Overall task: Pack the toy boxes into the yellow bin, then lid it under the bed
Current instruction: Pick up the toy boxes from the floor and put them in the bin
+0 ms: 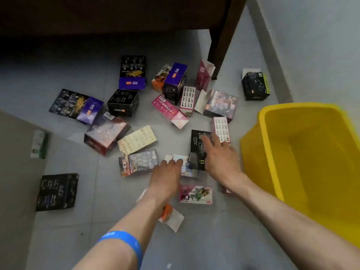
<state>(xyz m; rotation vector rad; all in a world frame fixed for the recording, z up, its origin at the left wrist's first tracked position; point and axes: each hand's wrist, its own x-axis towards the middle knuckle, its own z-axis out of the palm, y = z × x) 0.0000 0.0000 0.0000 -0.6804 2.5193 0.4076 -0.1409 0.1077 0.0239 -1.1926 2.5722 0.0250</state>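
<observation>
Several toy boxes lie scattered on the grey floor. The yellow bin [272, 152] stands at the right, tilted toward me, with nothing visible inside. My right hand [220, 158] is spread over a black box with a yellow bat logo [197, 145], fingers apart and touching its top. My left hand [167, 176] reaches onto a small pale box [185, 164] beside it, fingers resting on it, not closed around it. A pink and green box [195, 194] lies between my forearms. No lid is in view.
The dark wooden bed frame [116, 16] spans the top, with its leg [222, 39] near a pink box. A black box [255, 86] stands apart by the wall at the right. A grey panel [17, 172] covers the left floor, a black box [57, 191] beside it.
</observation>
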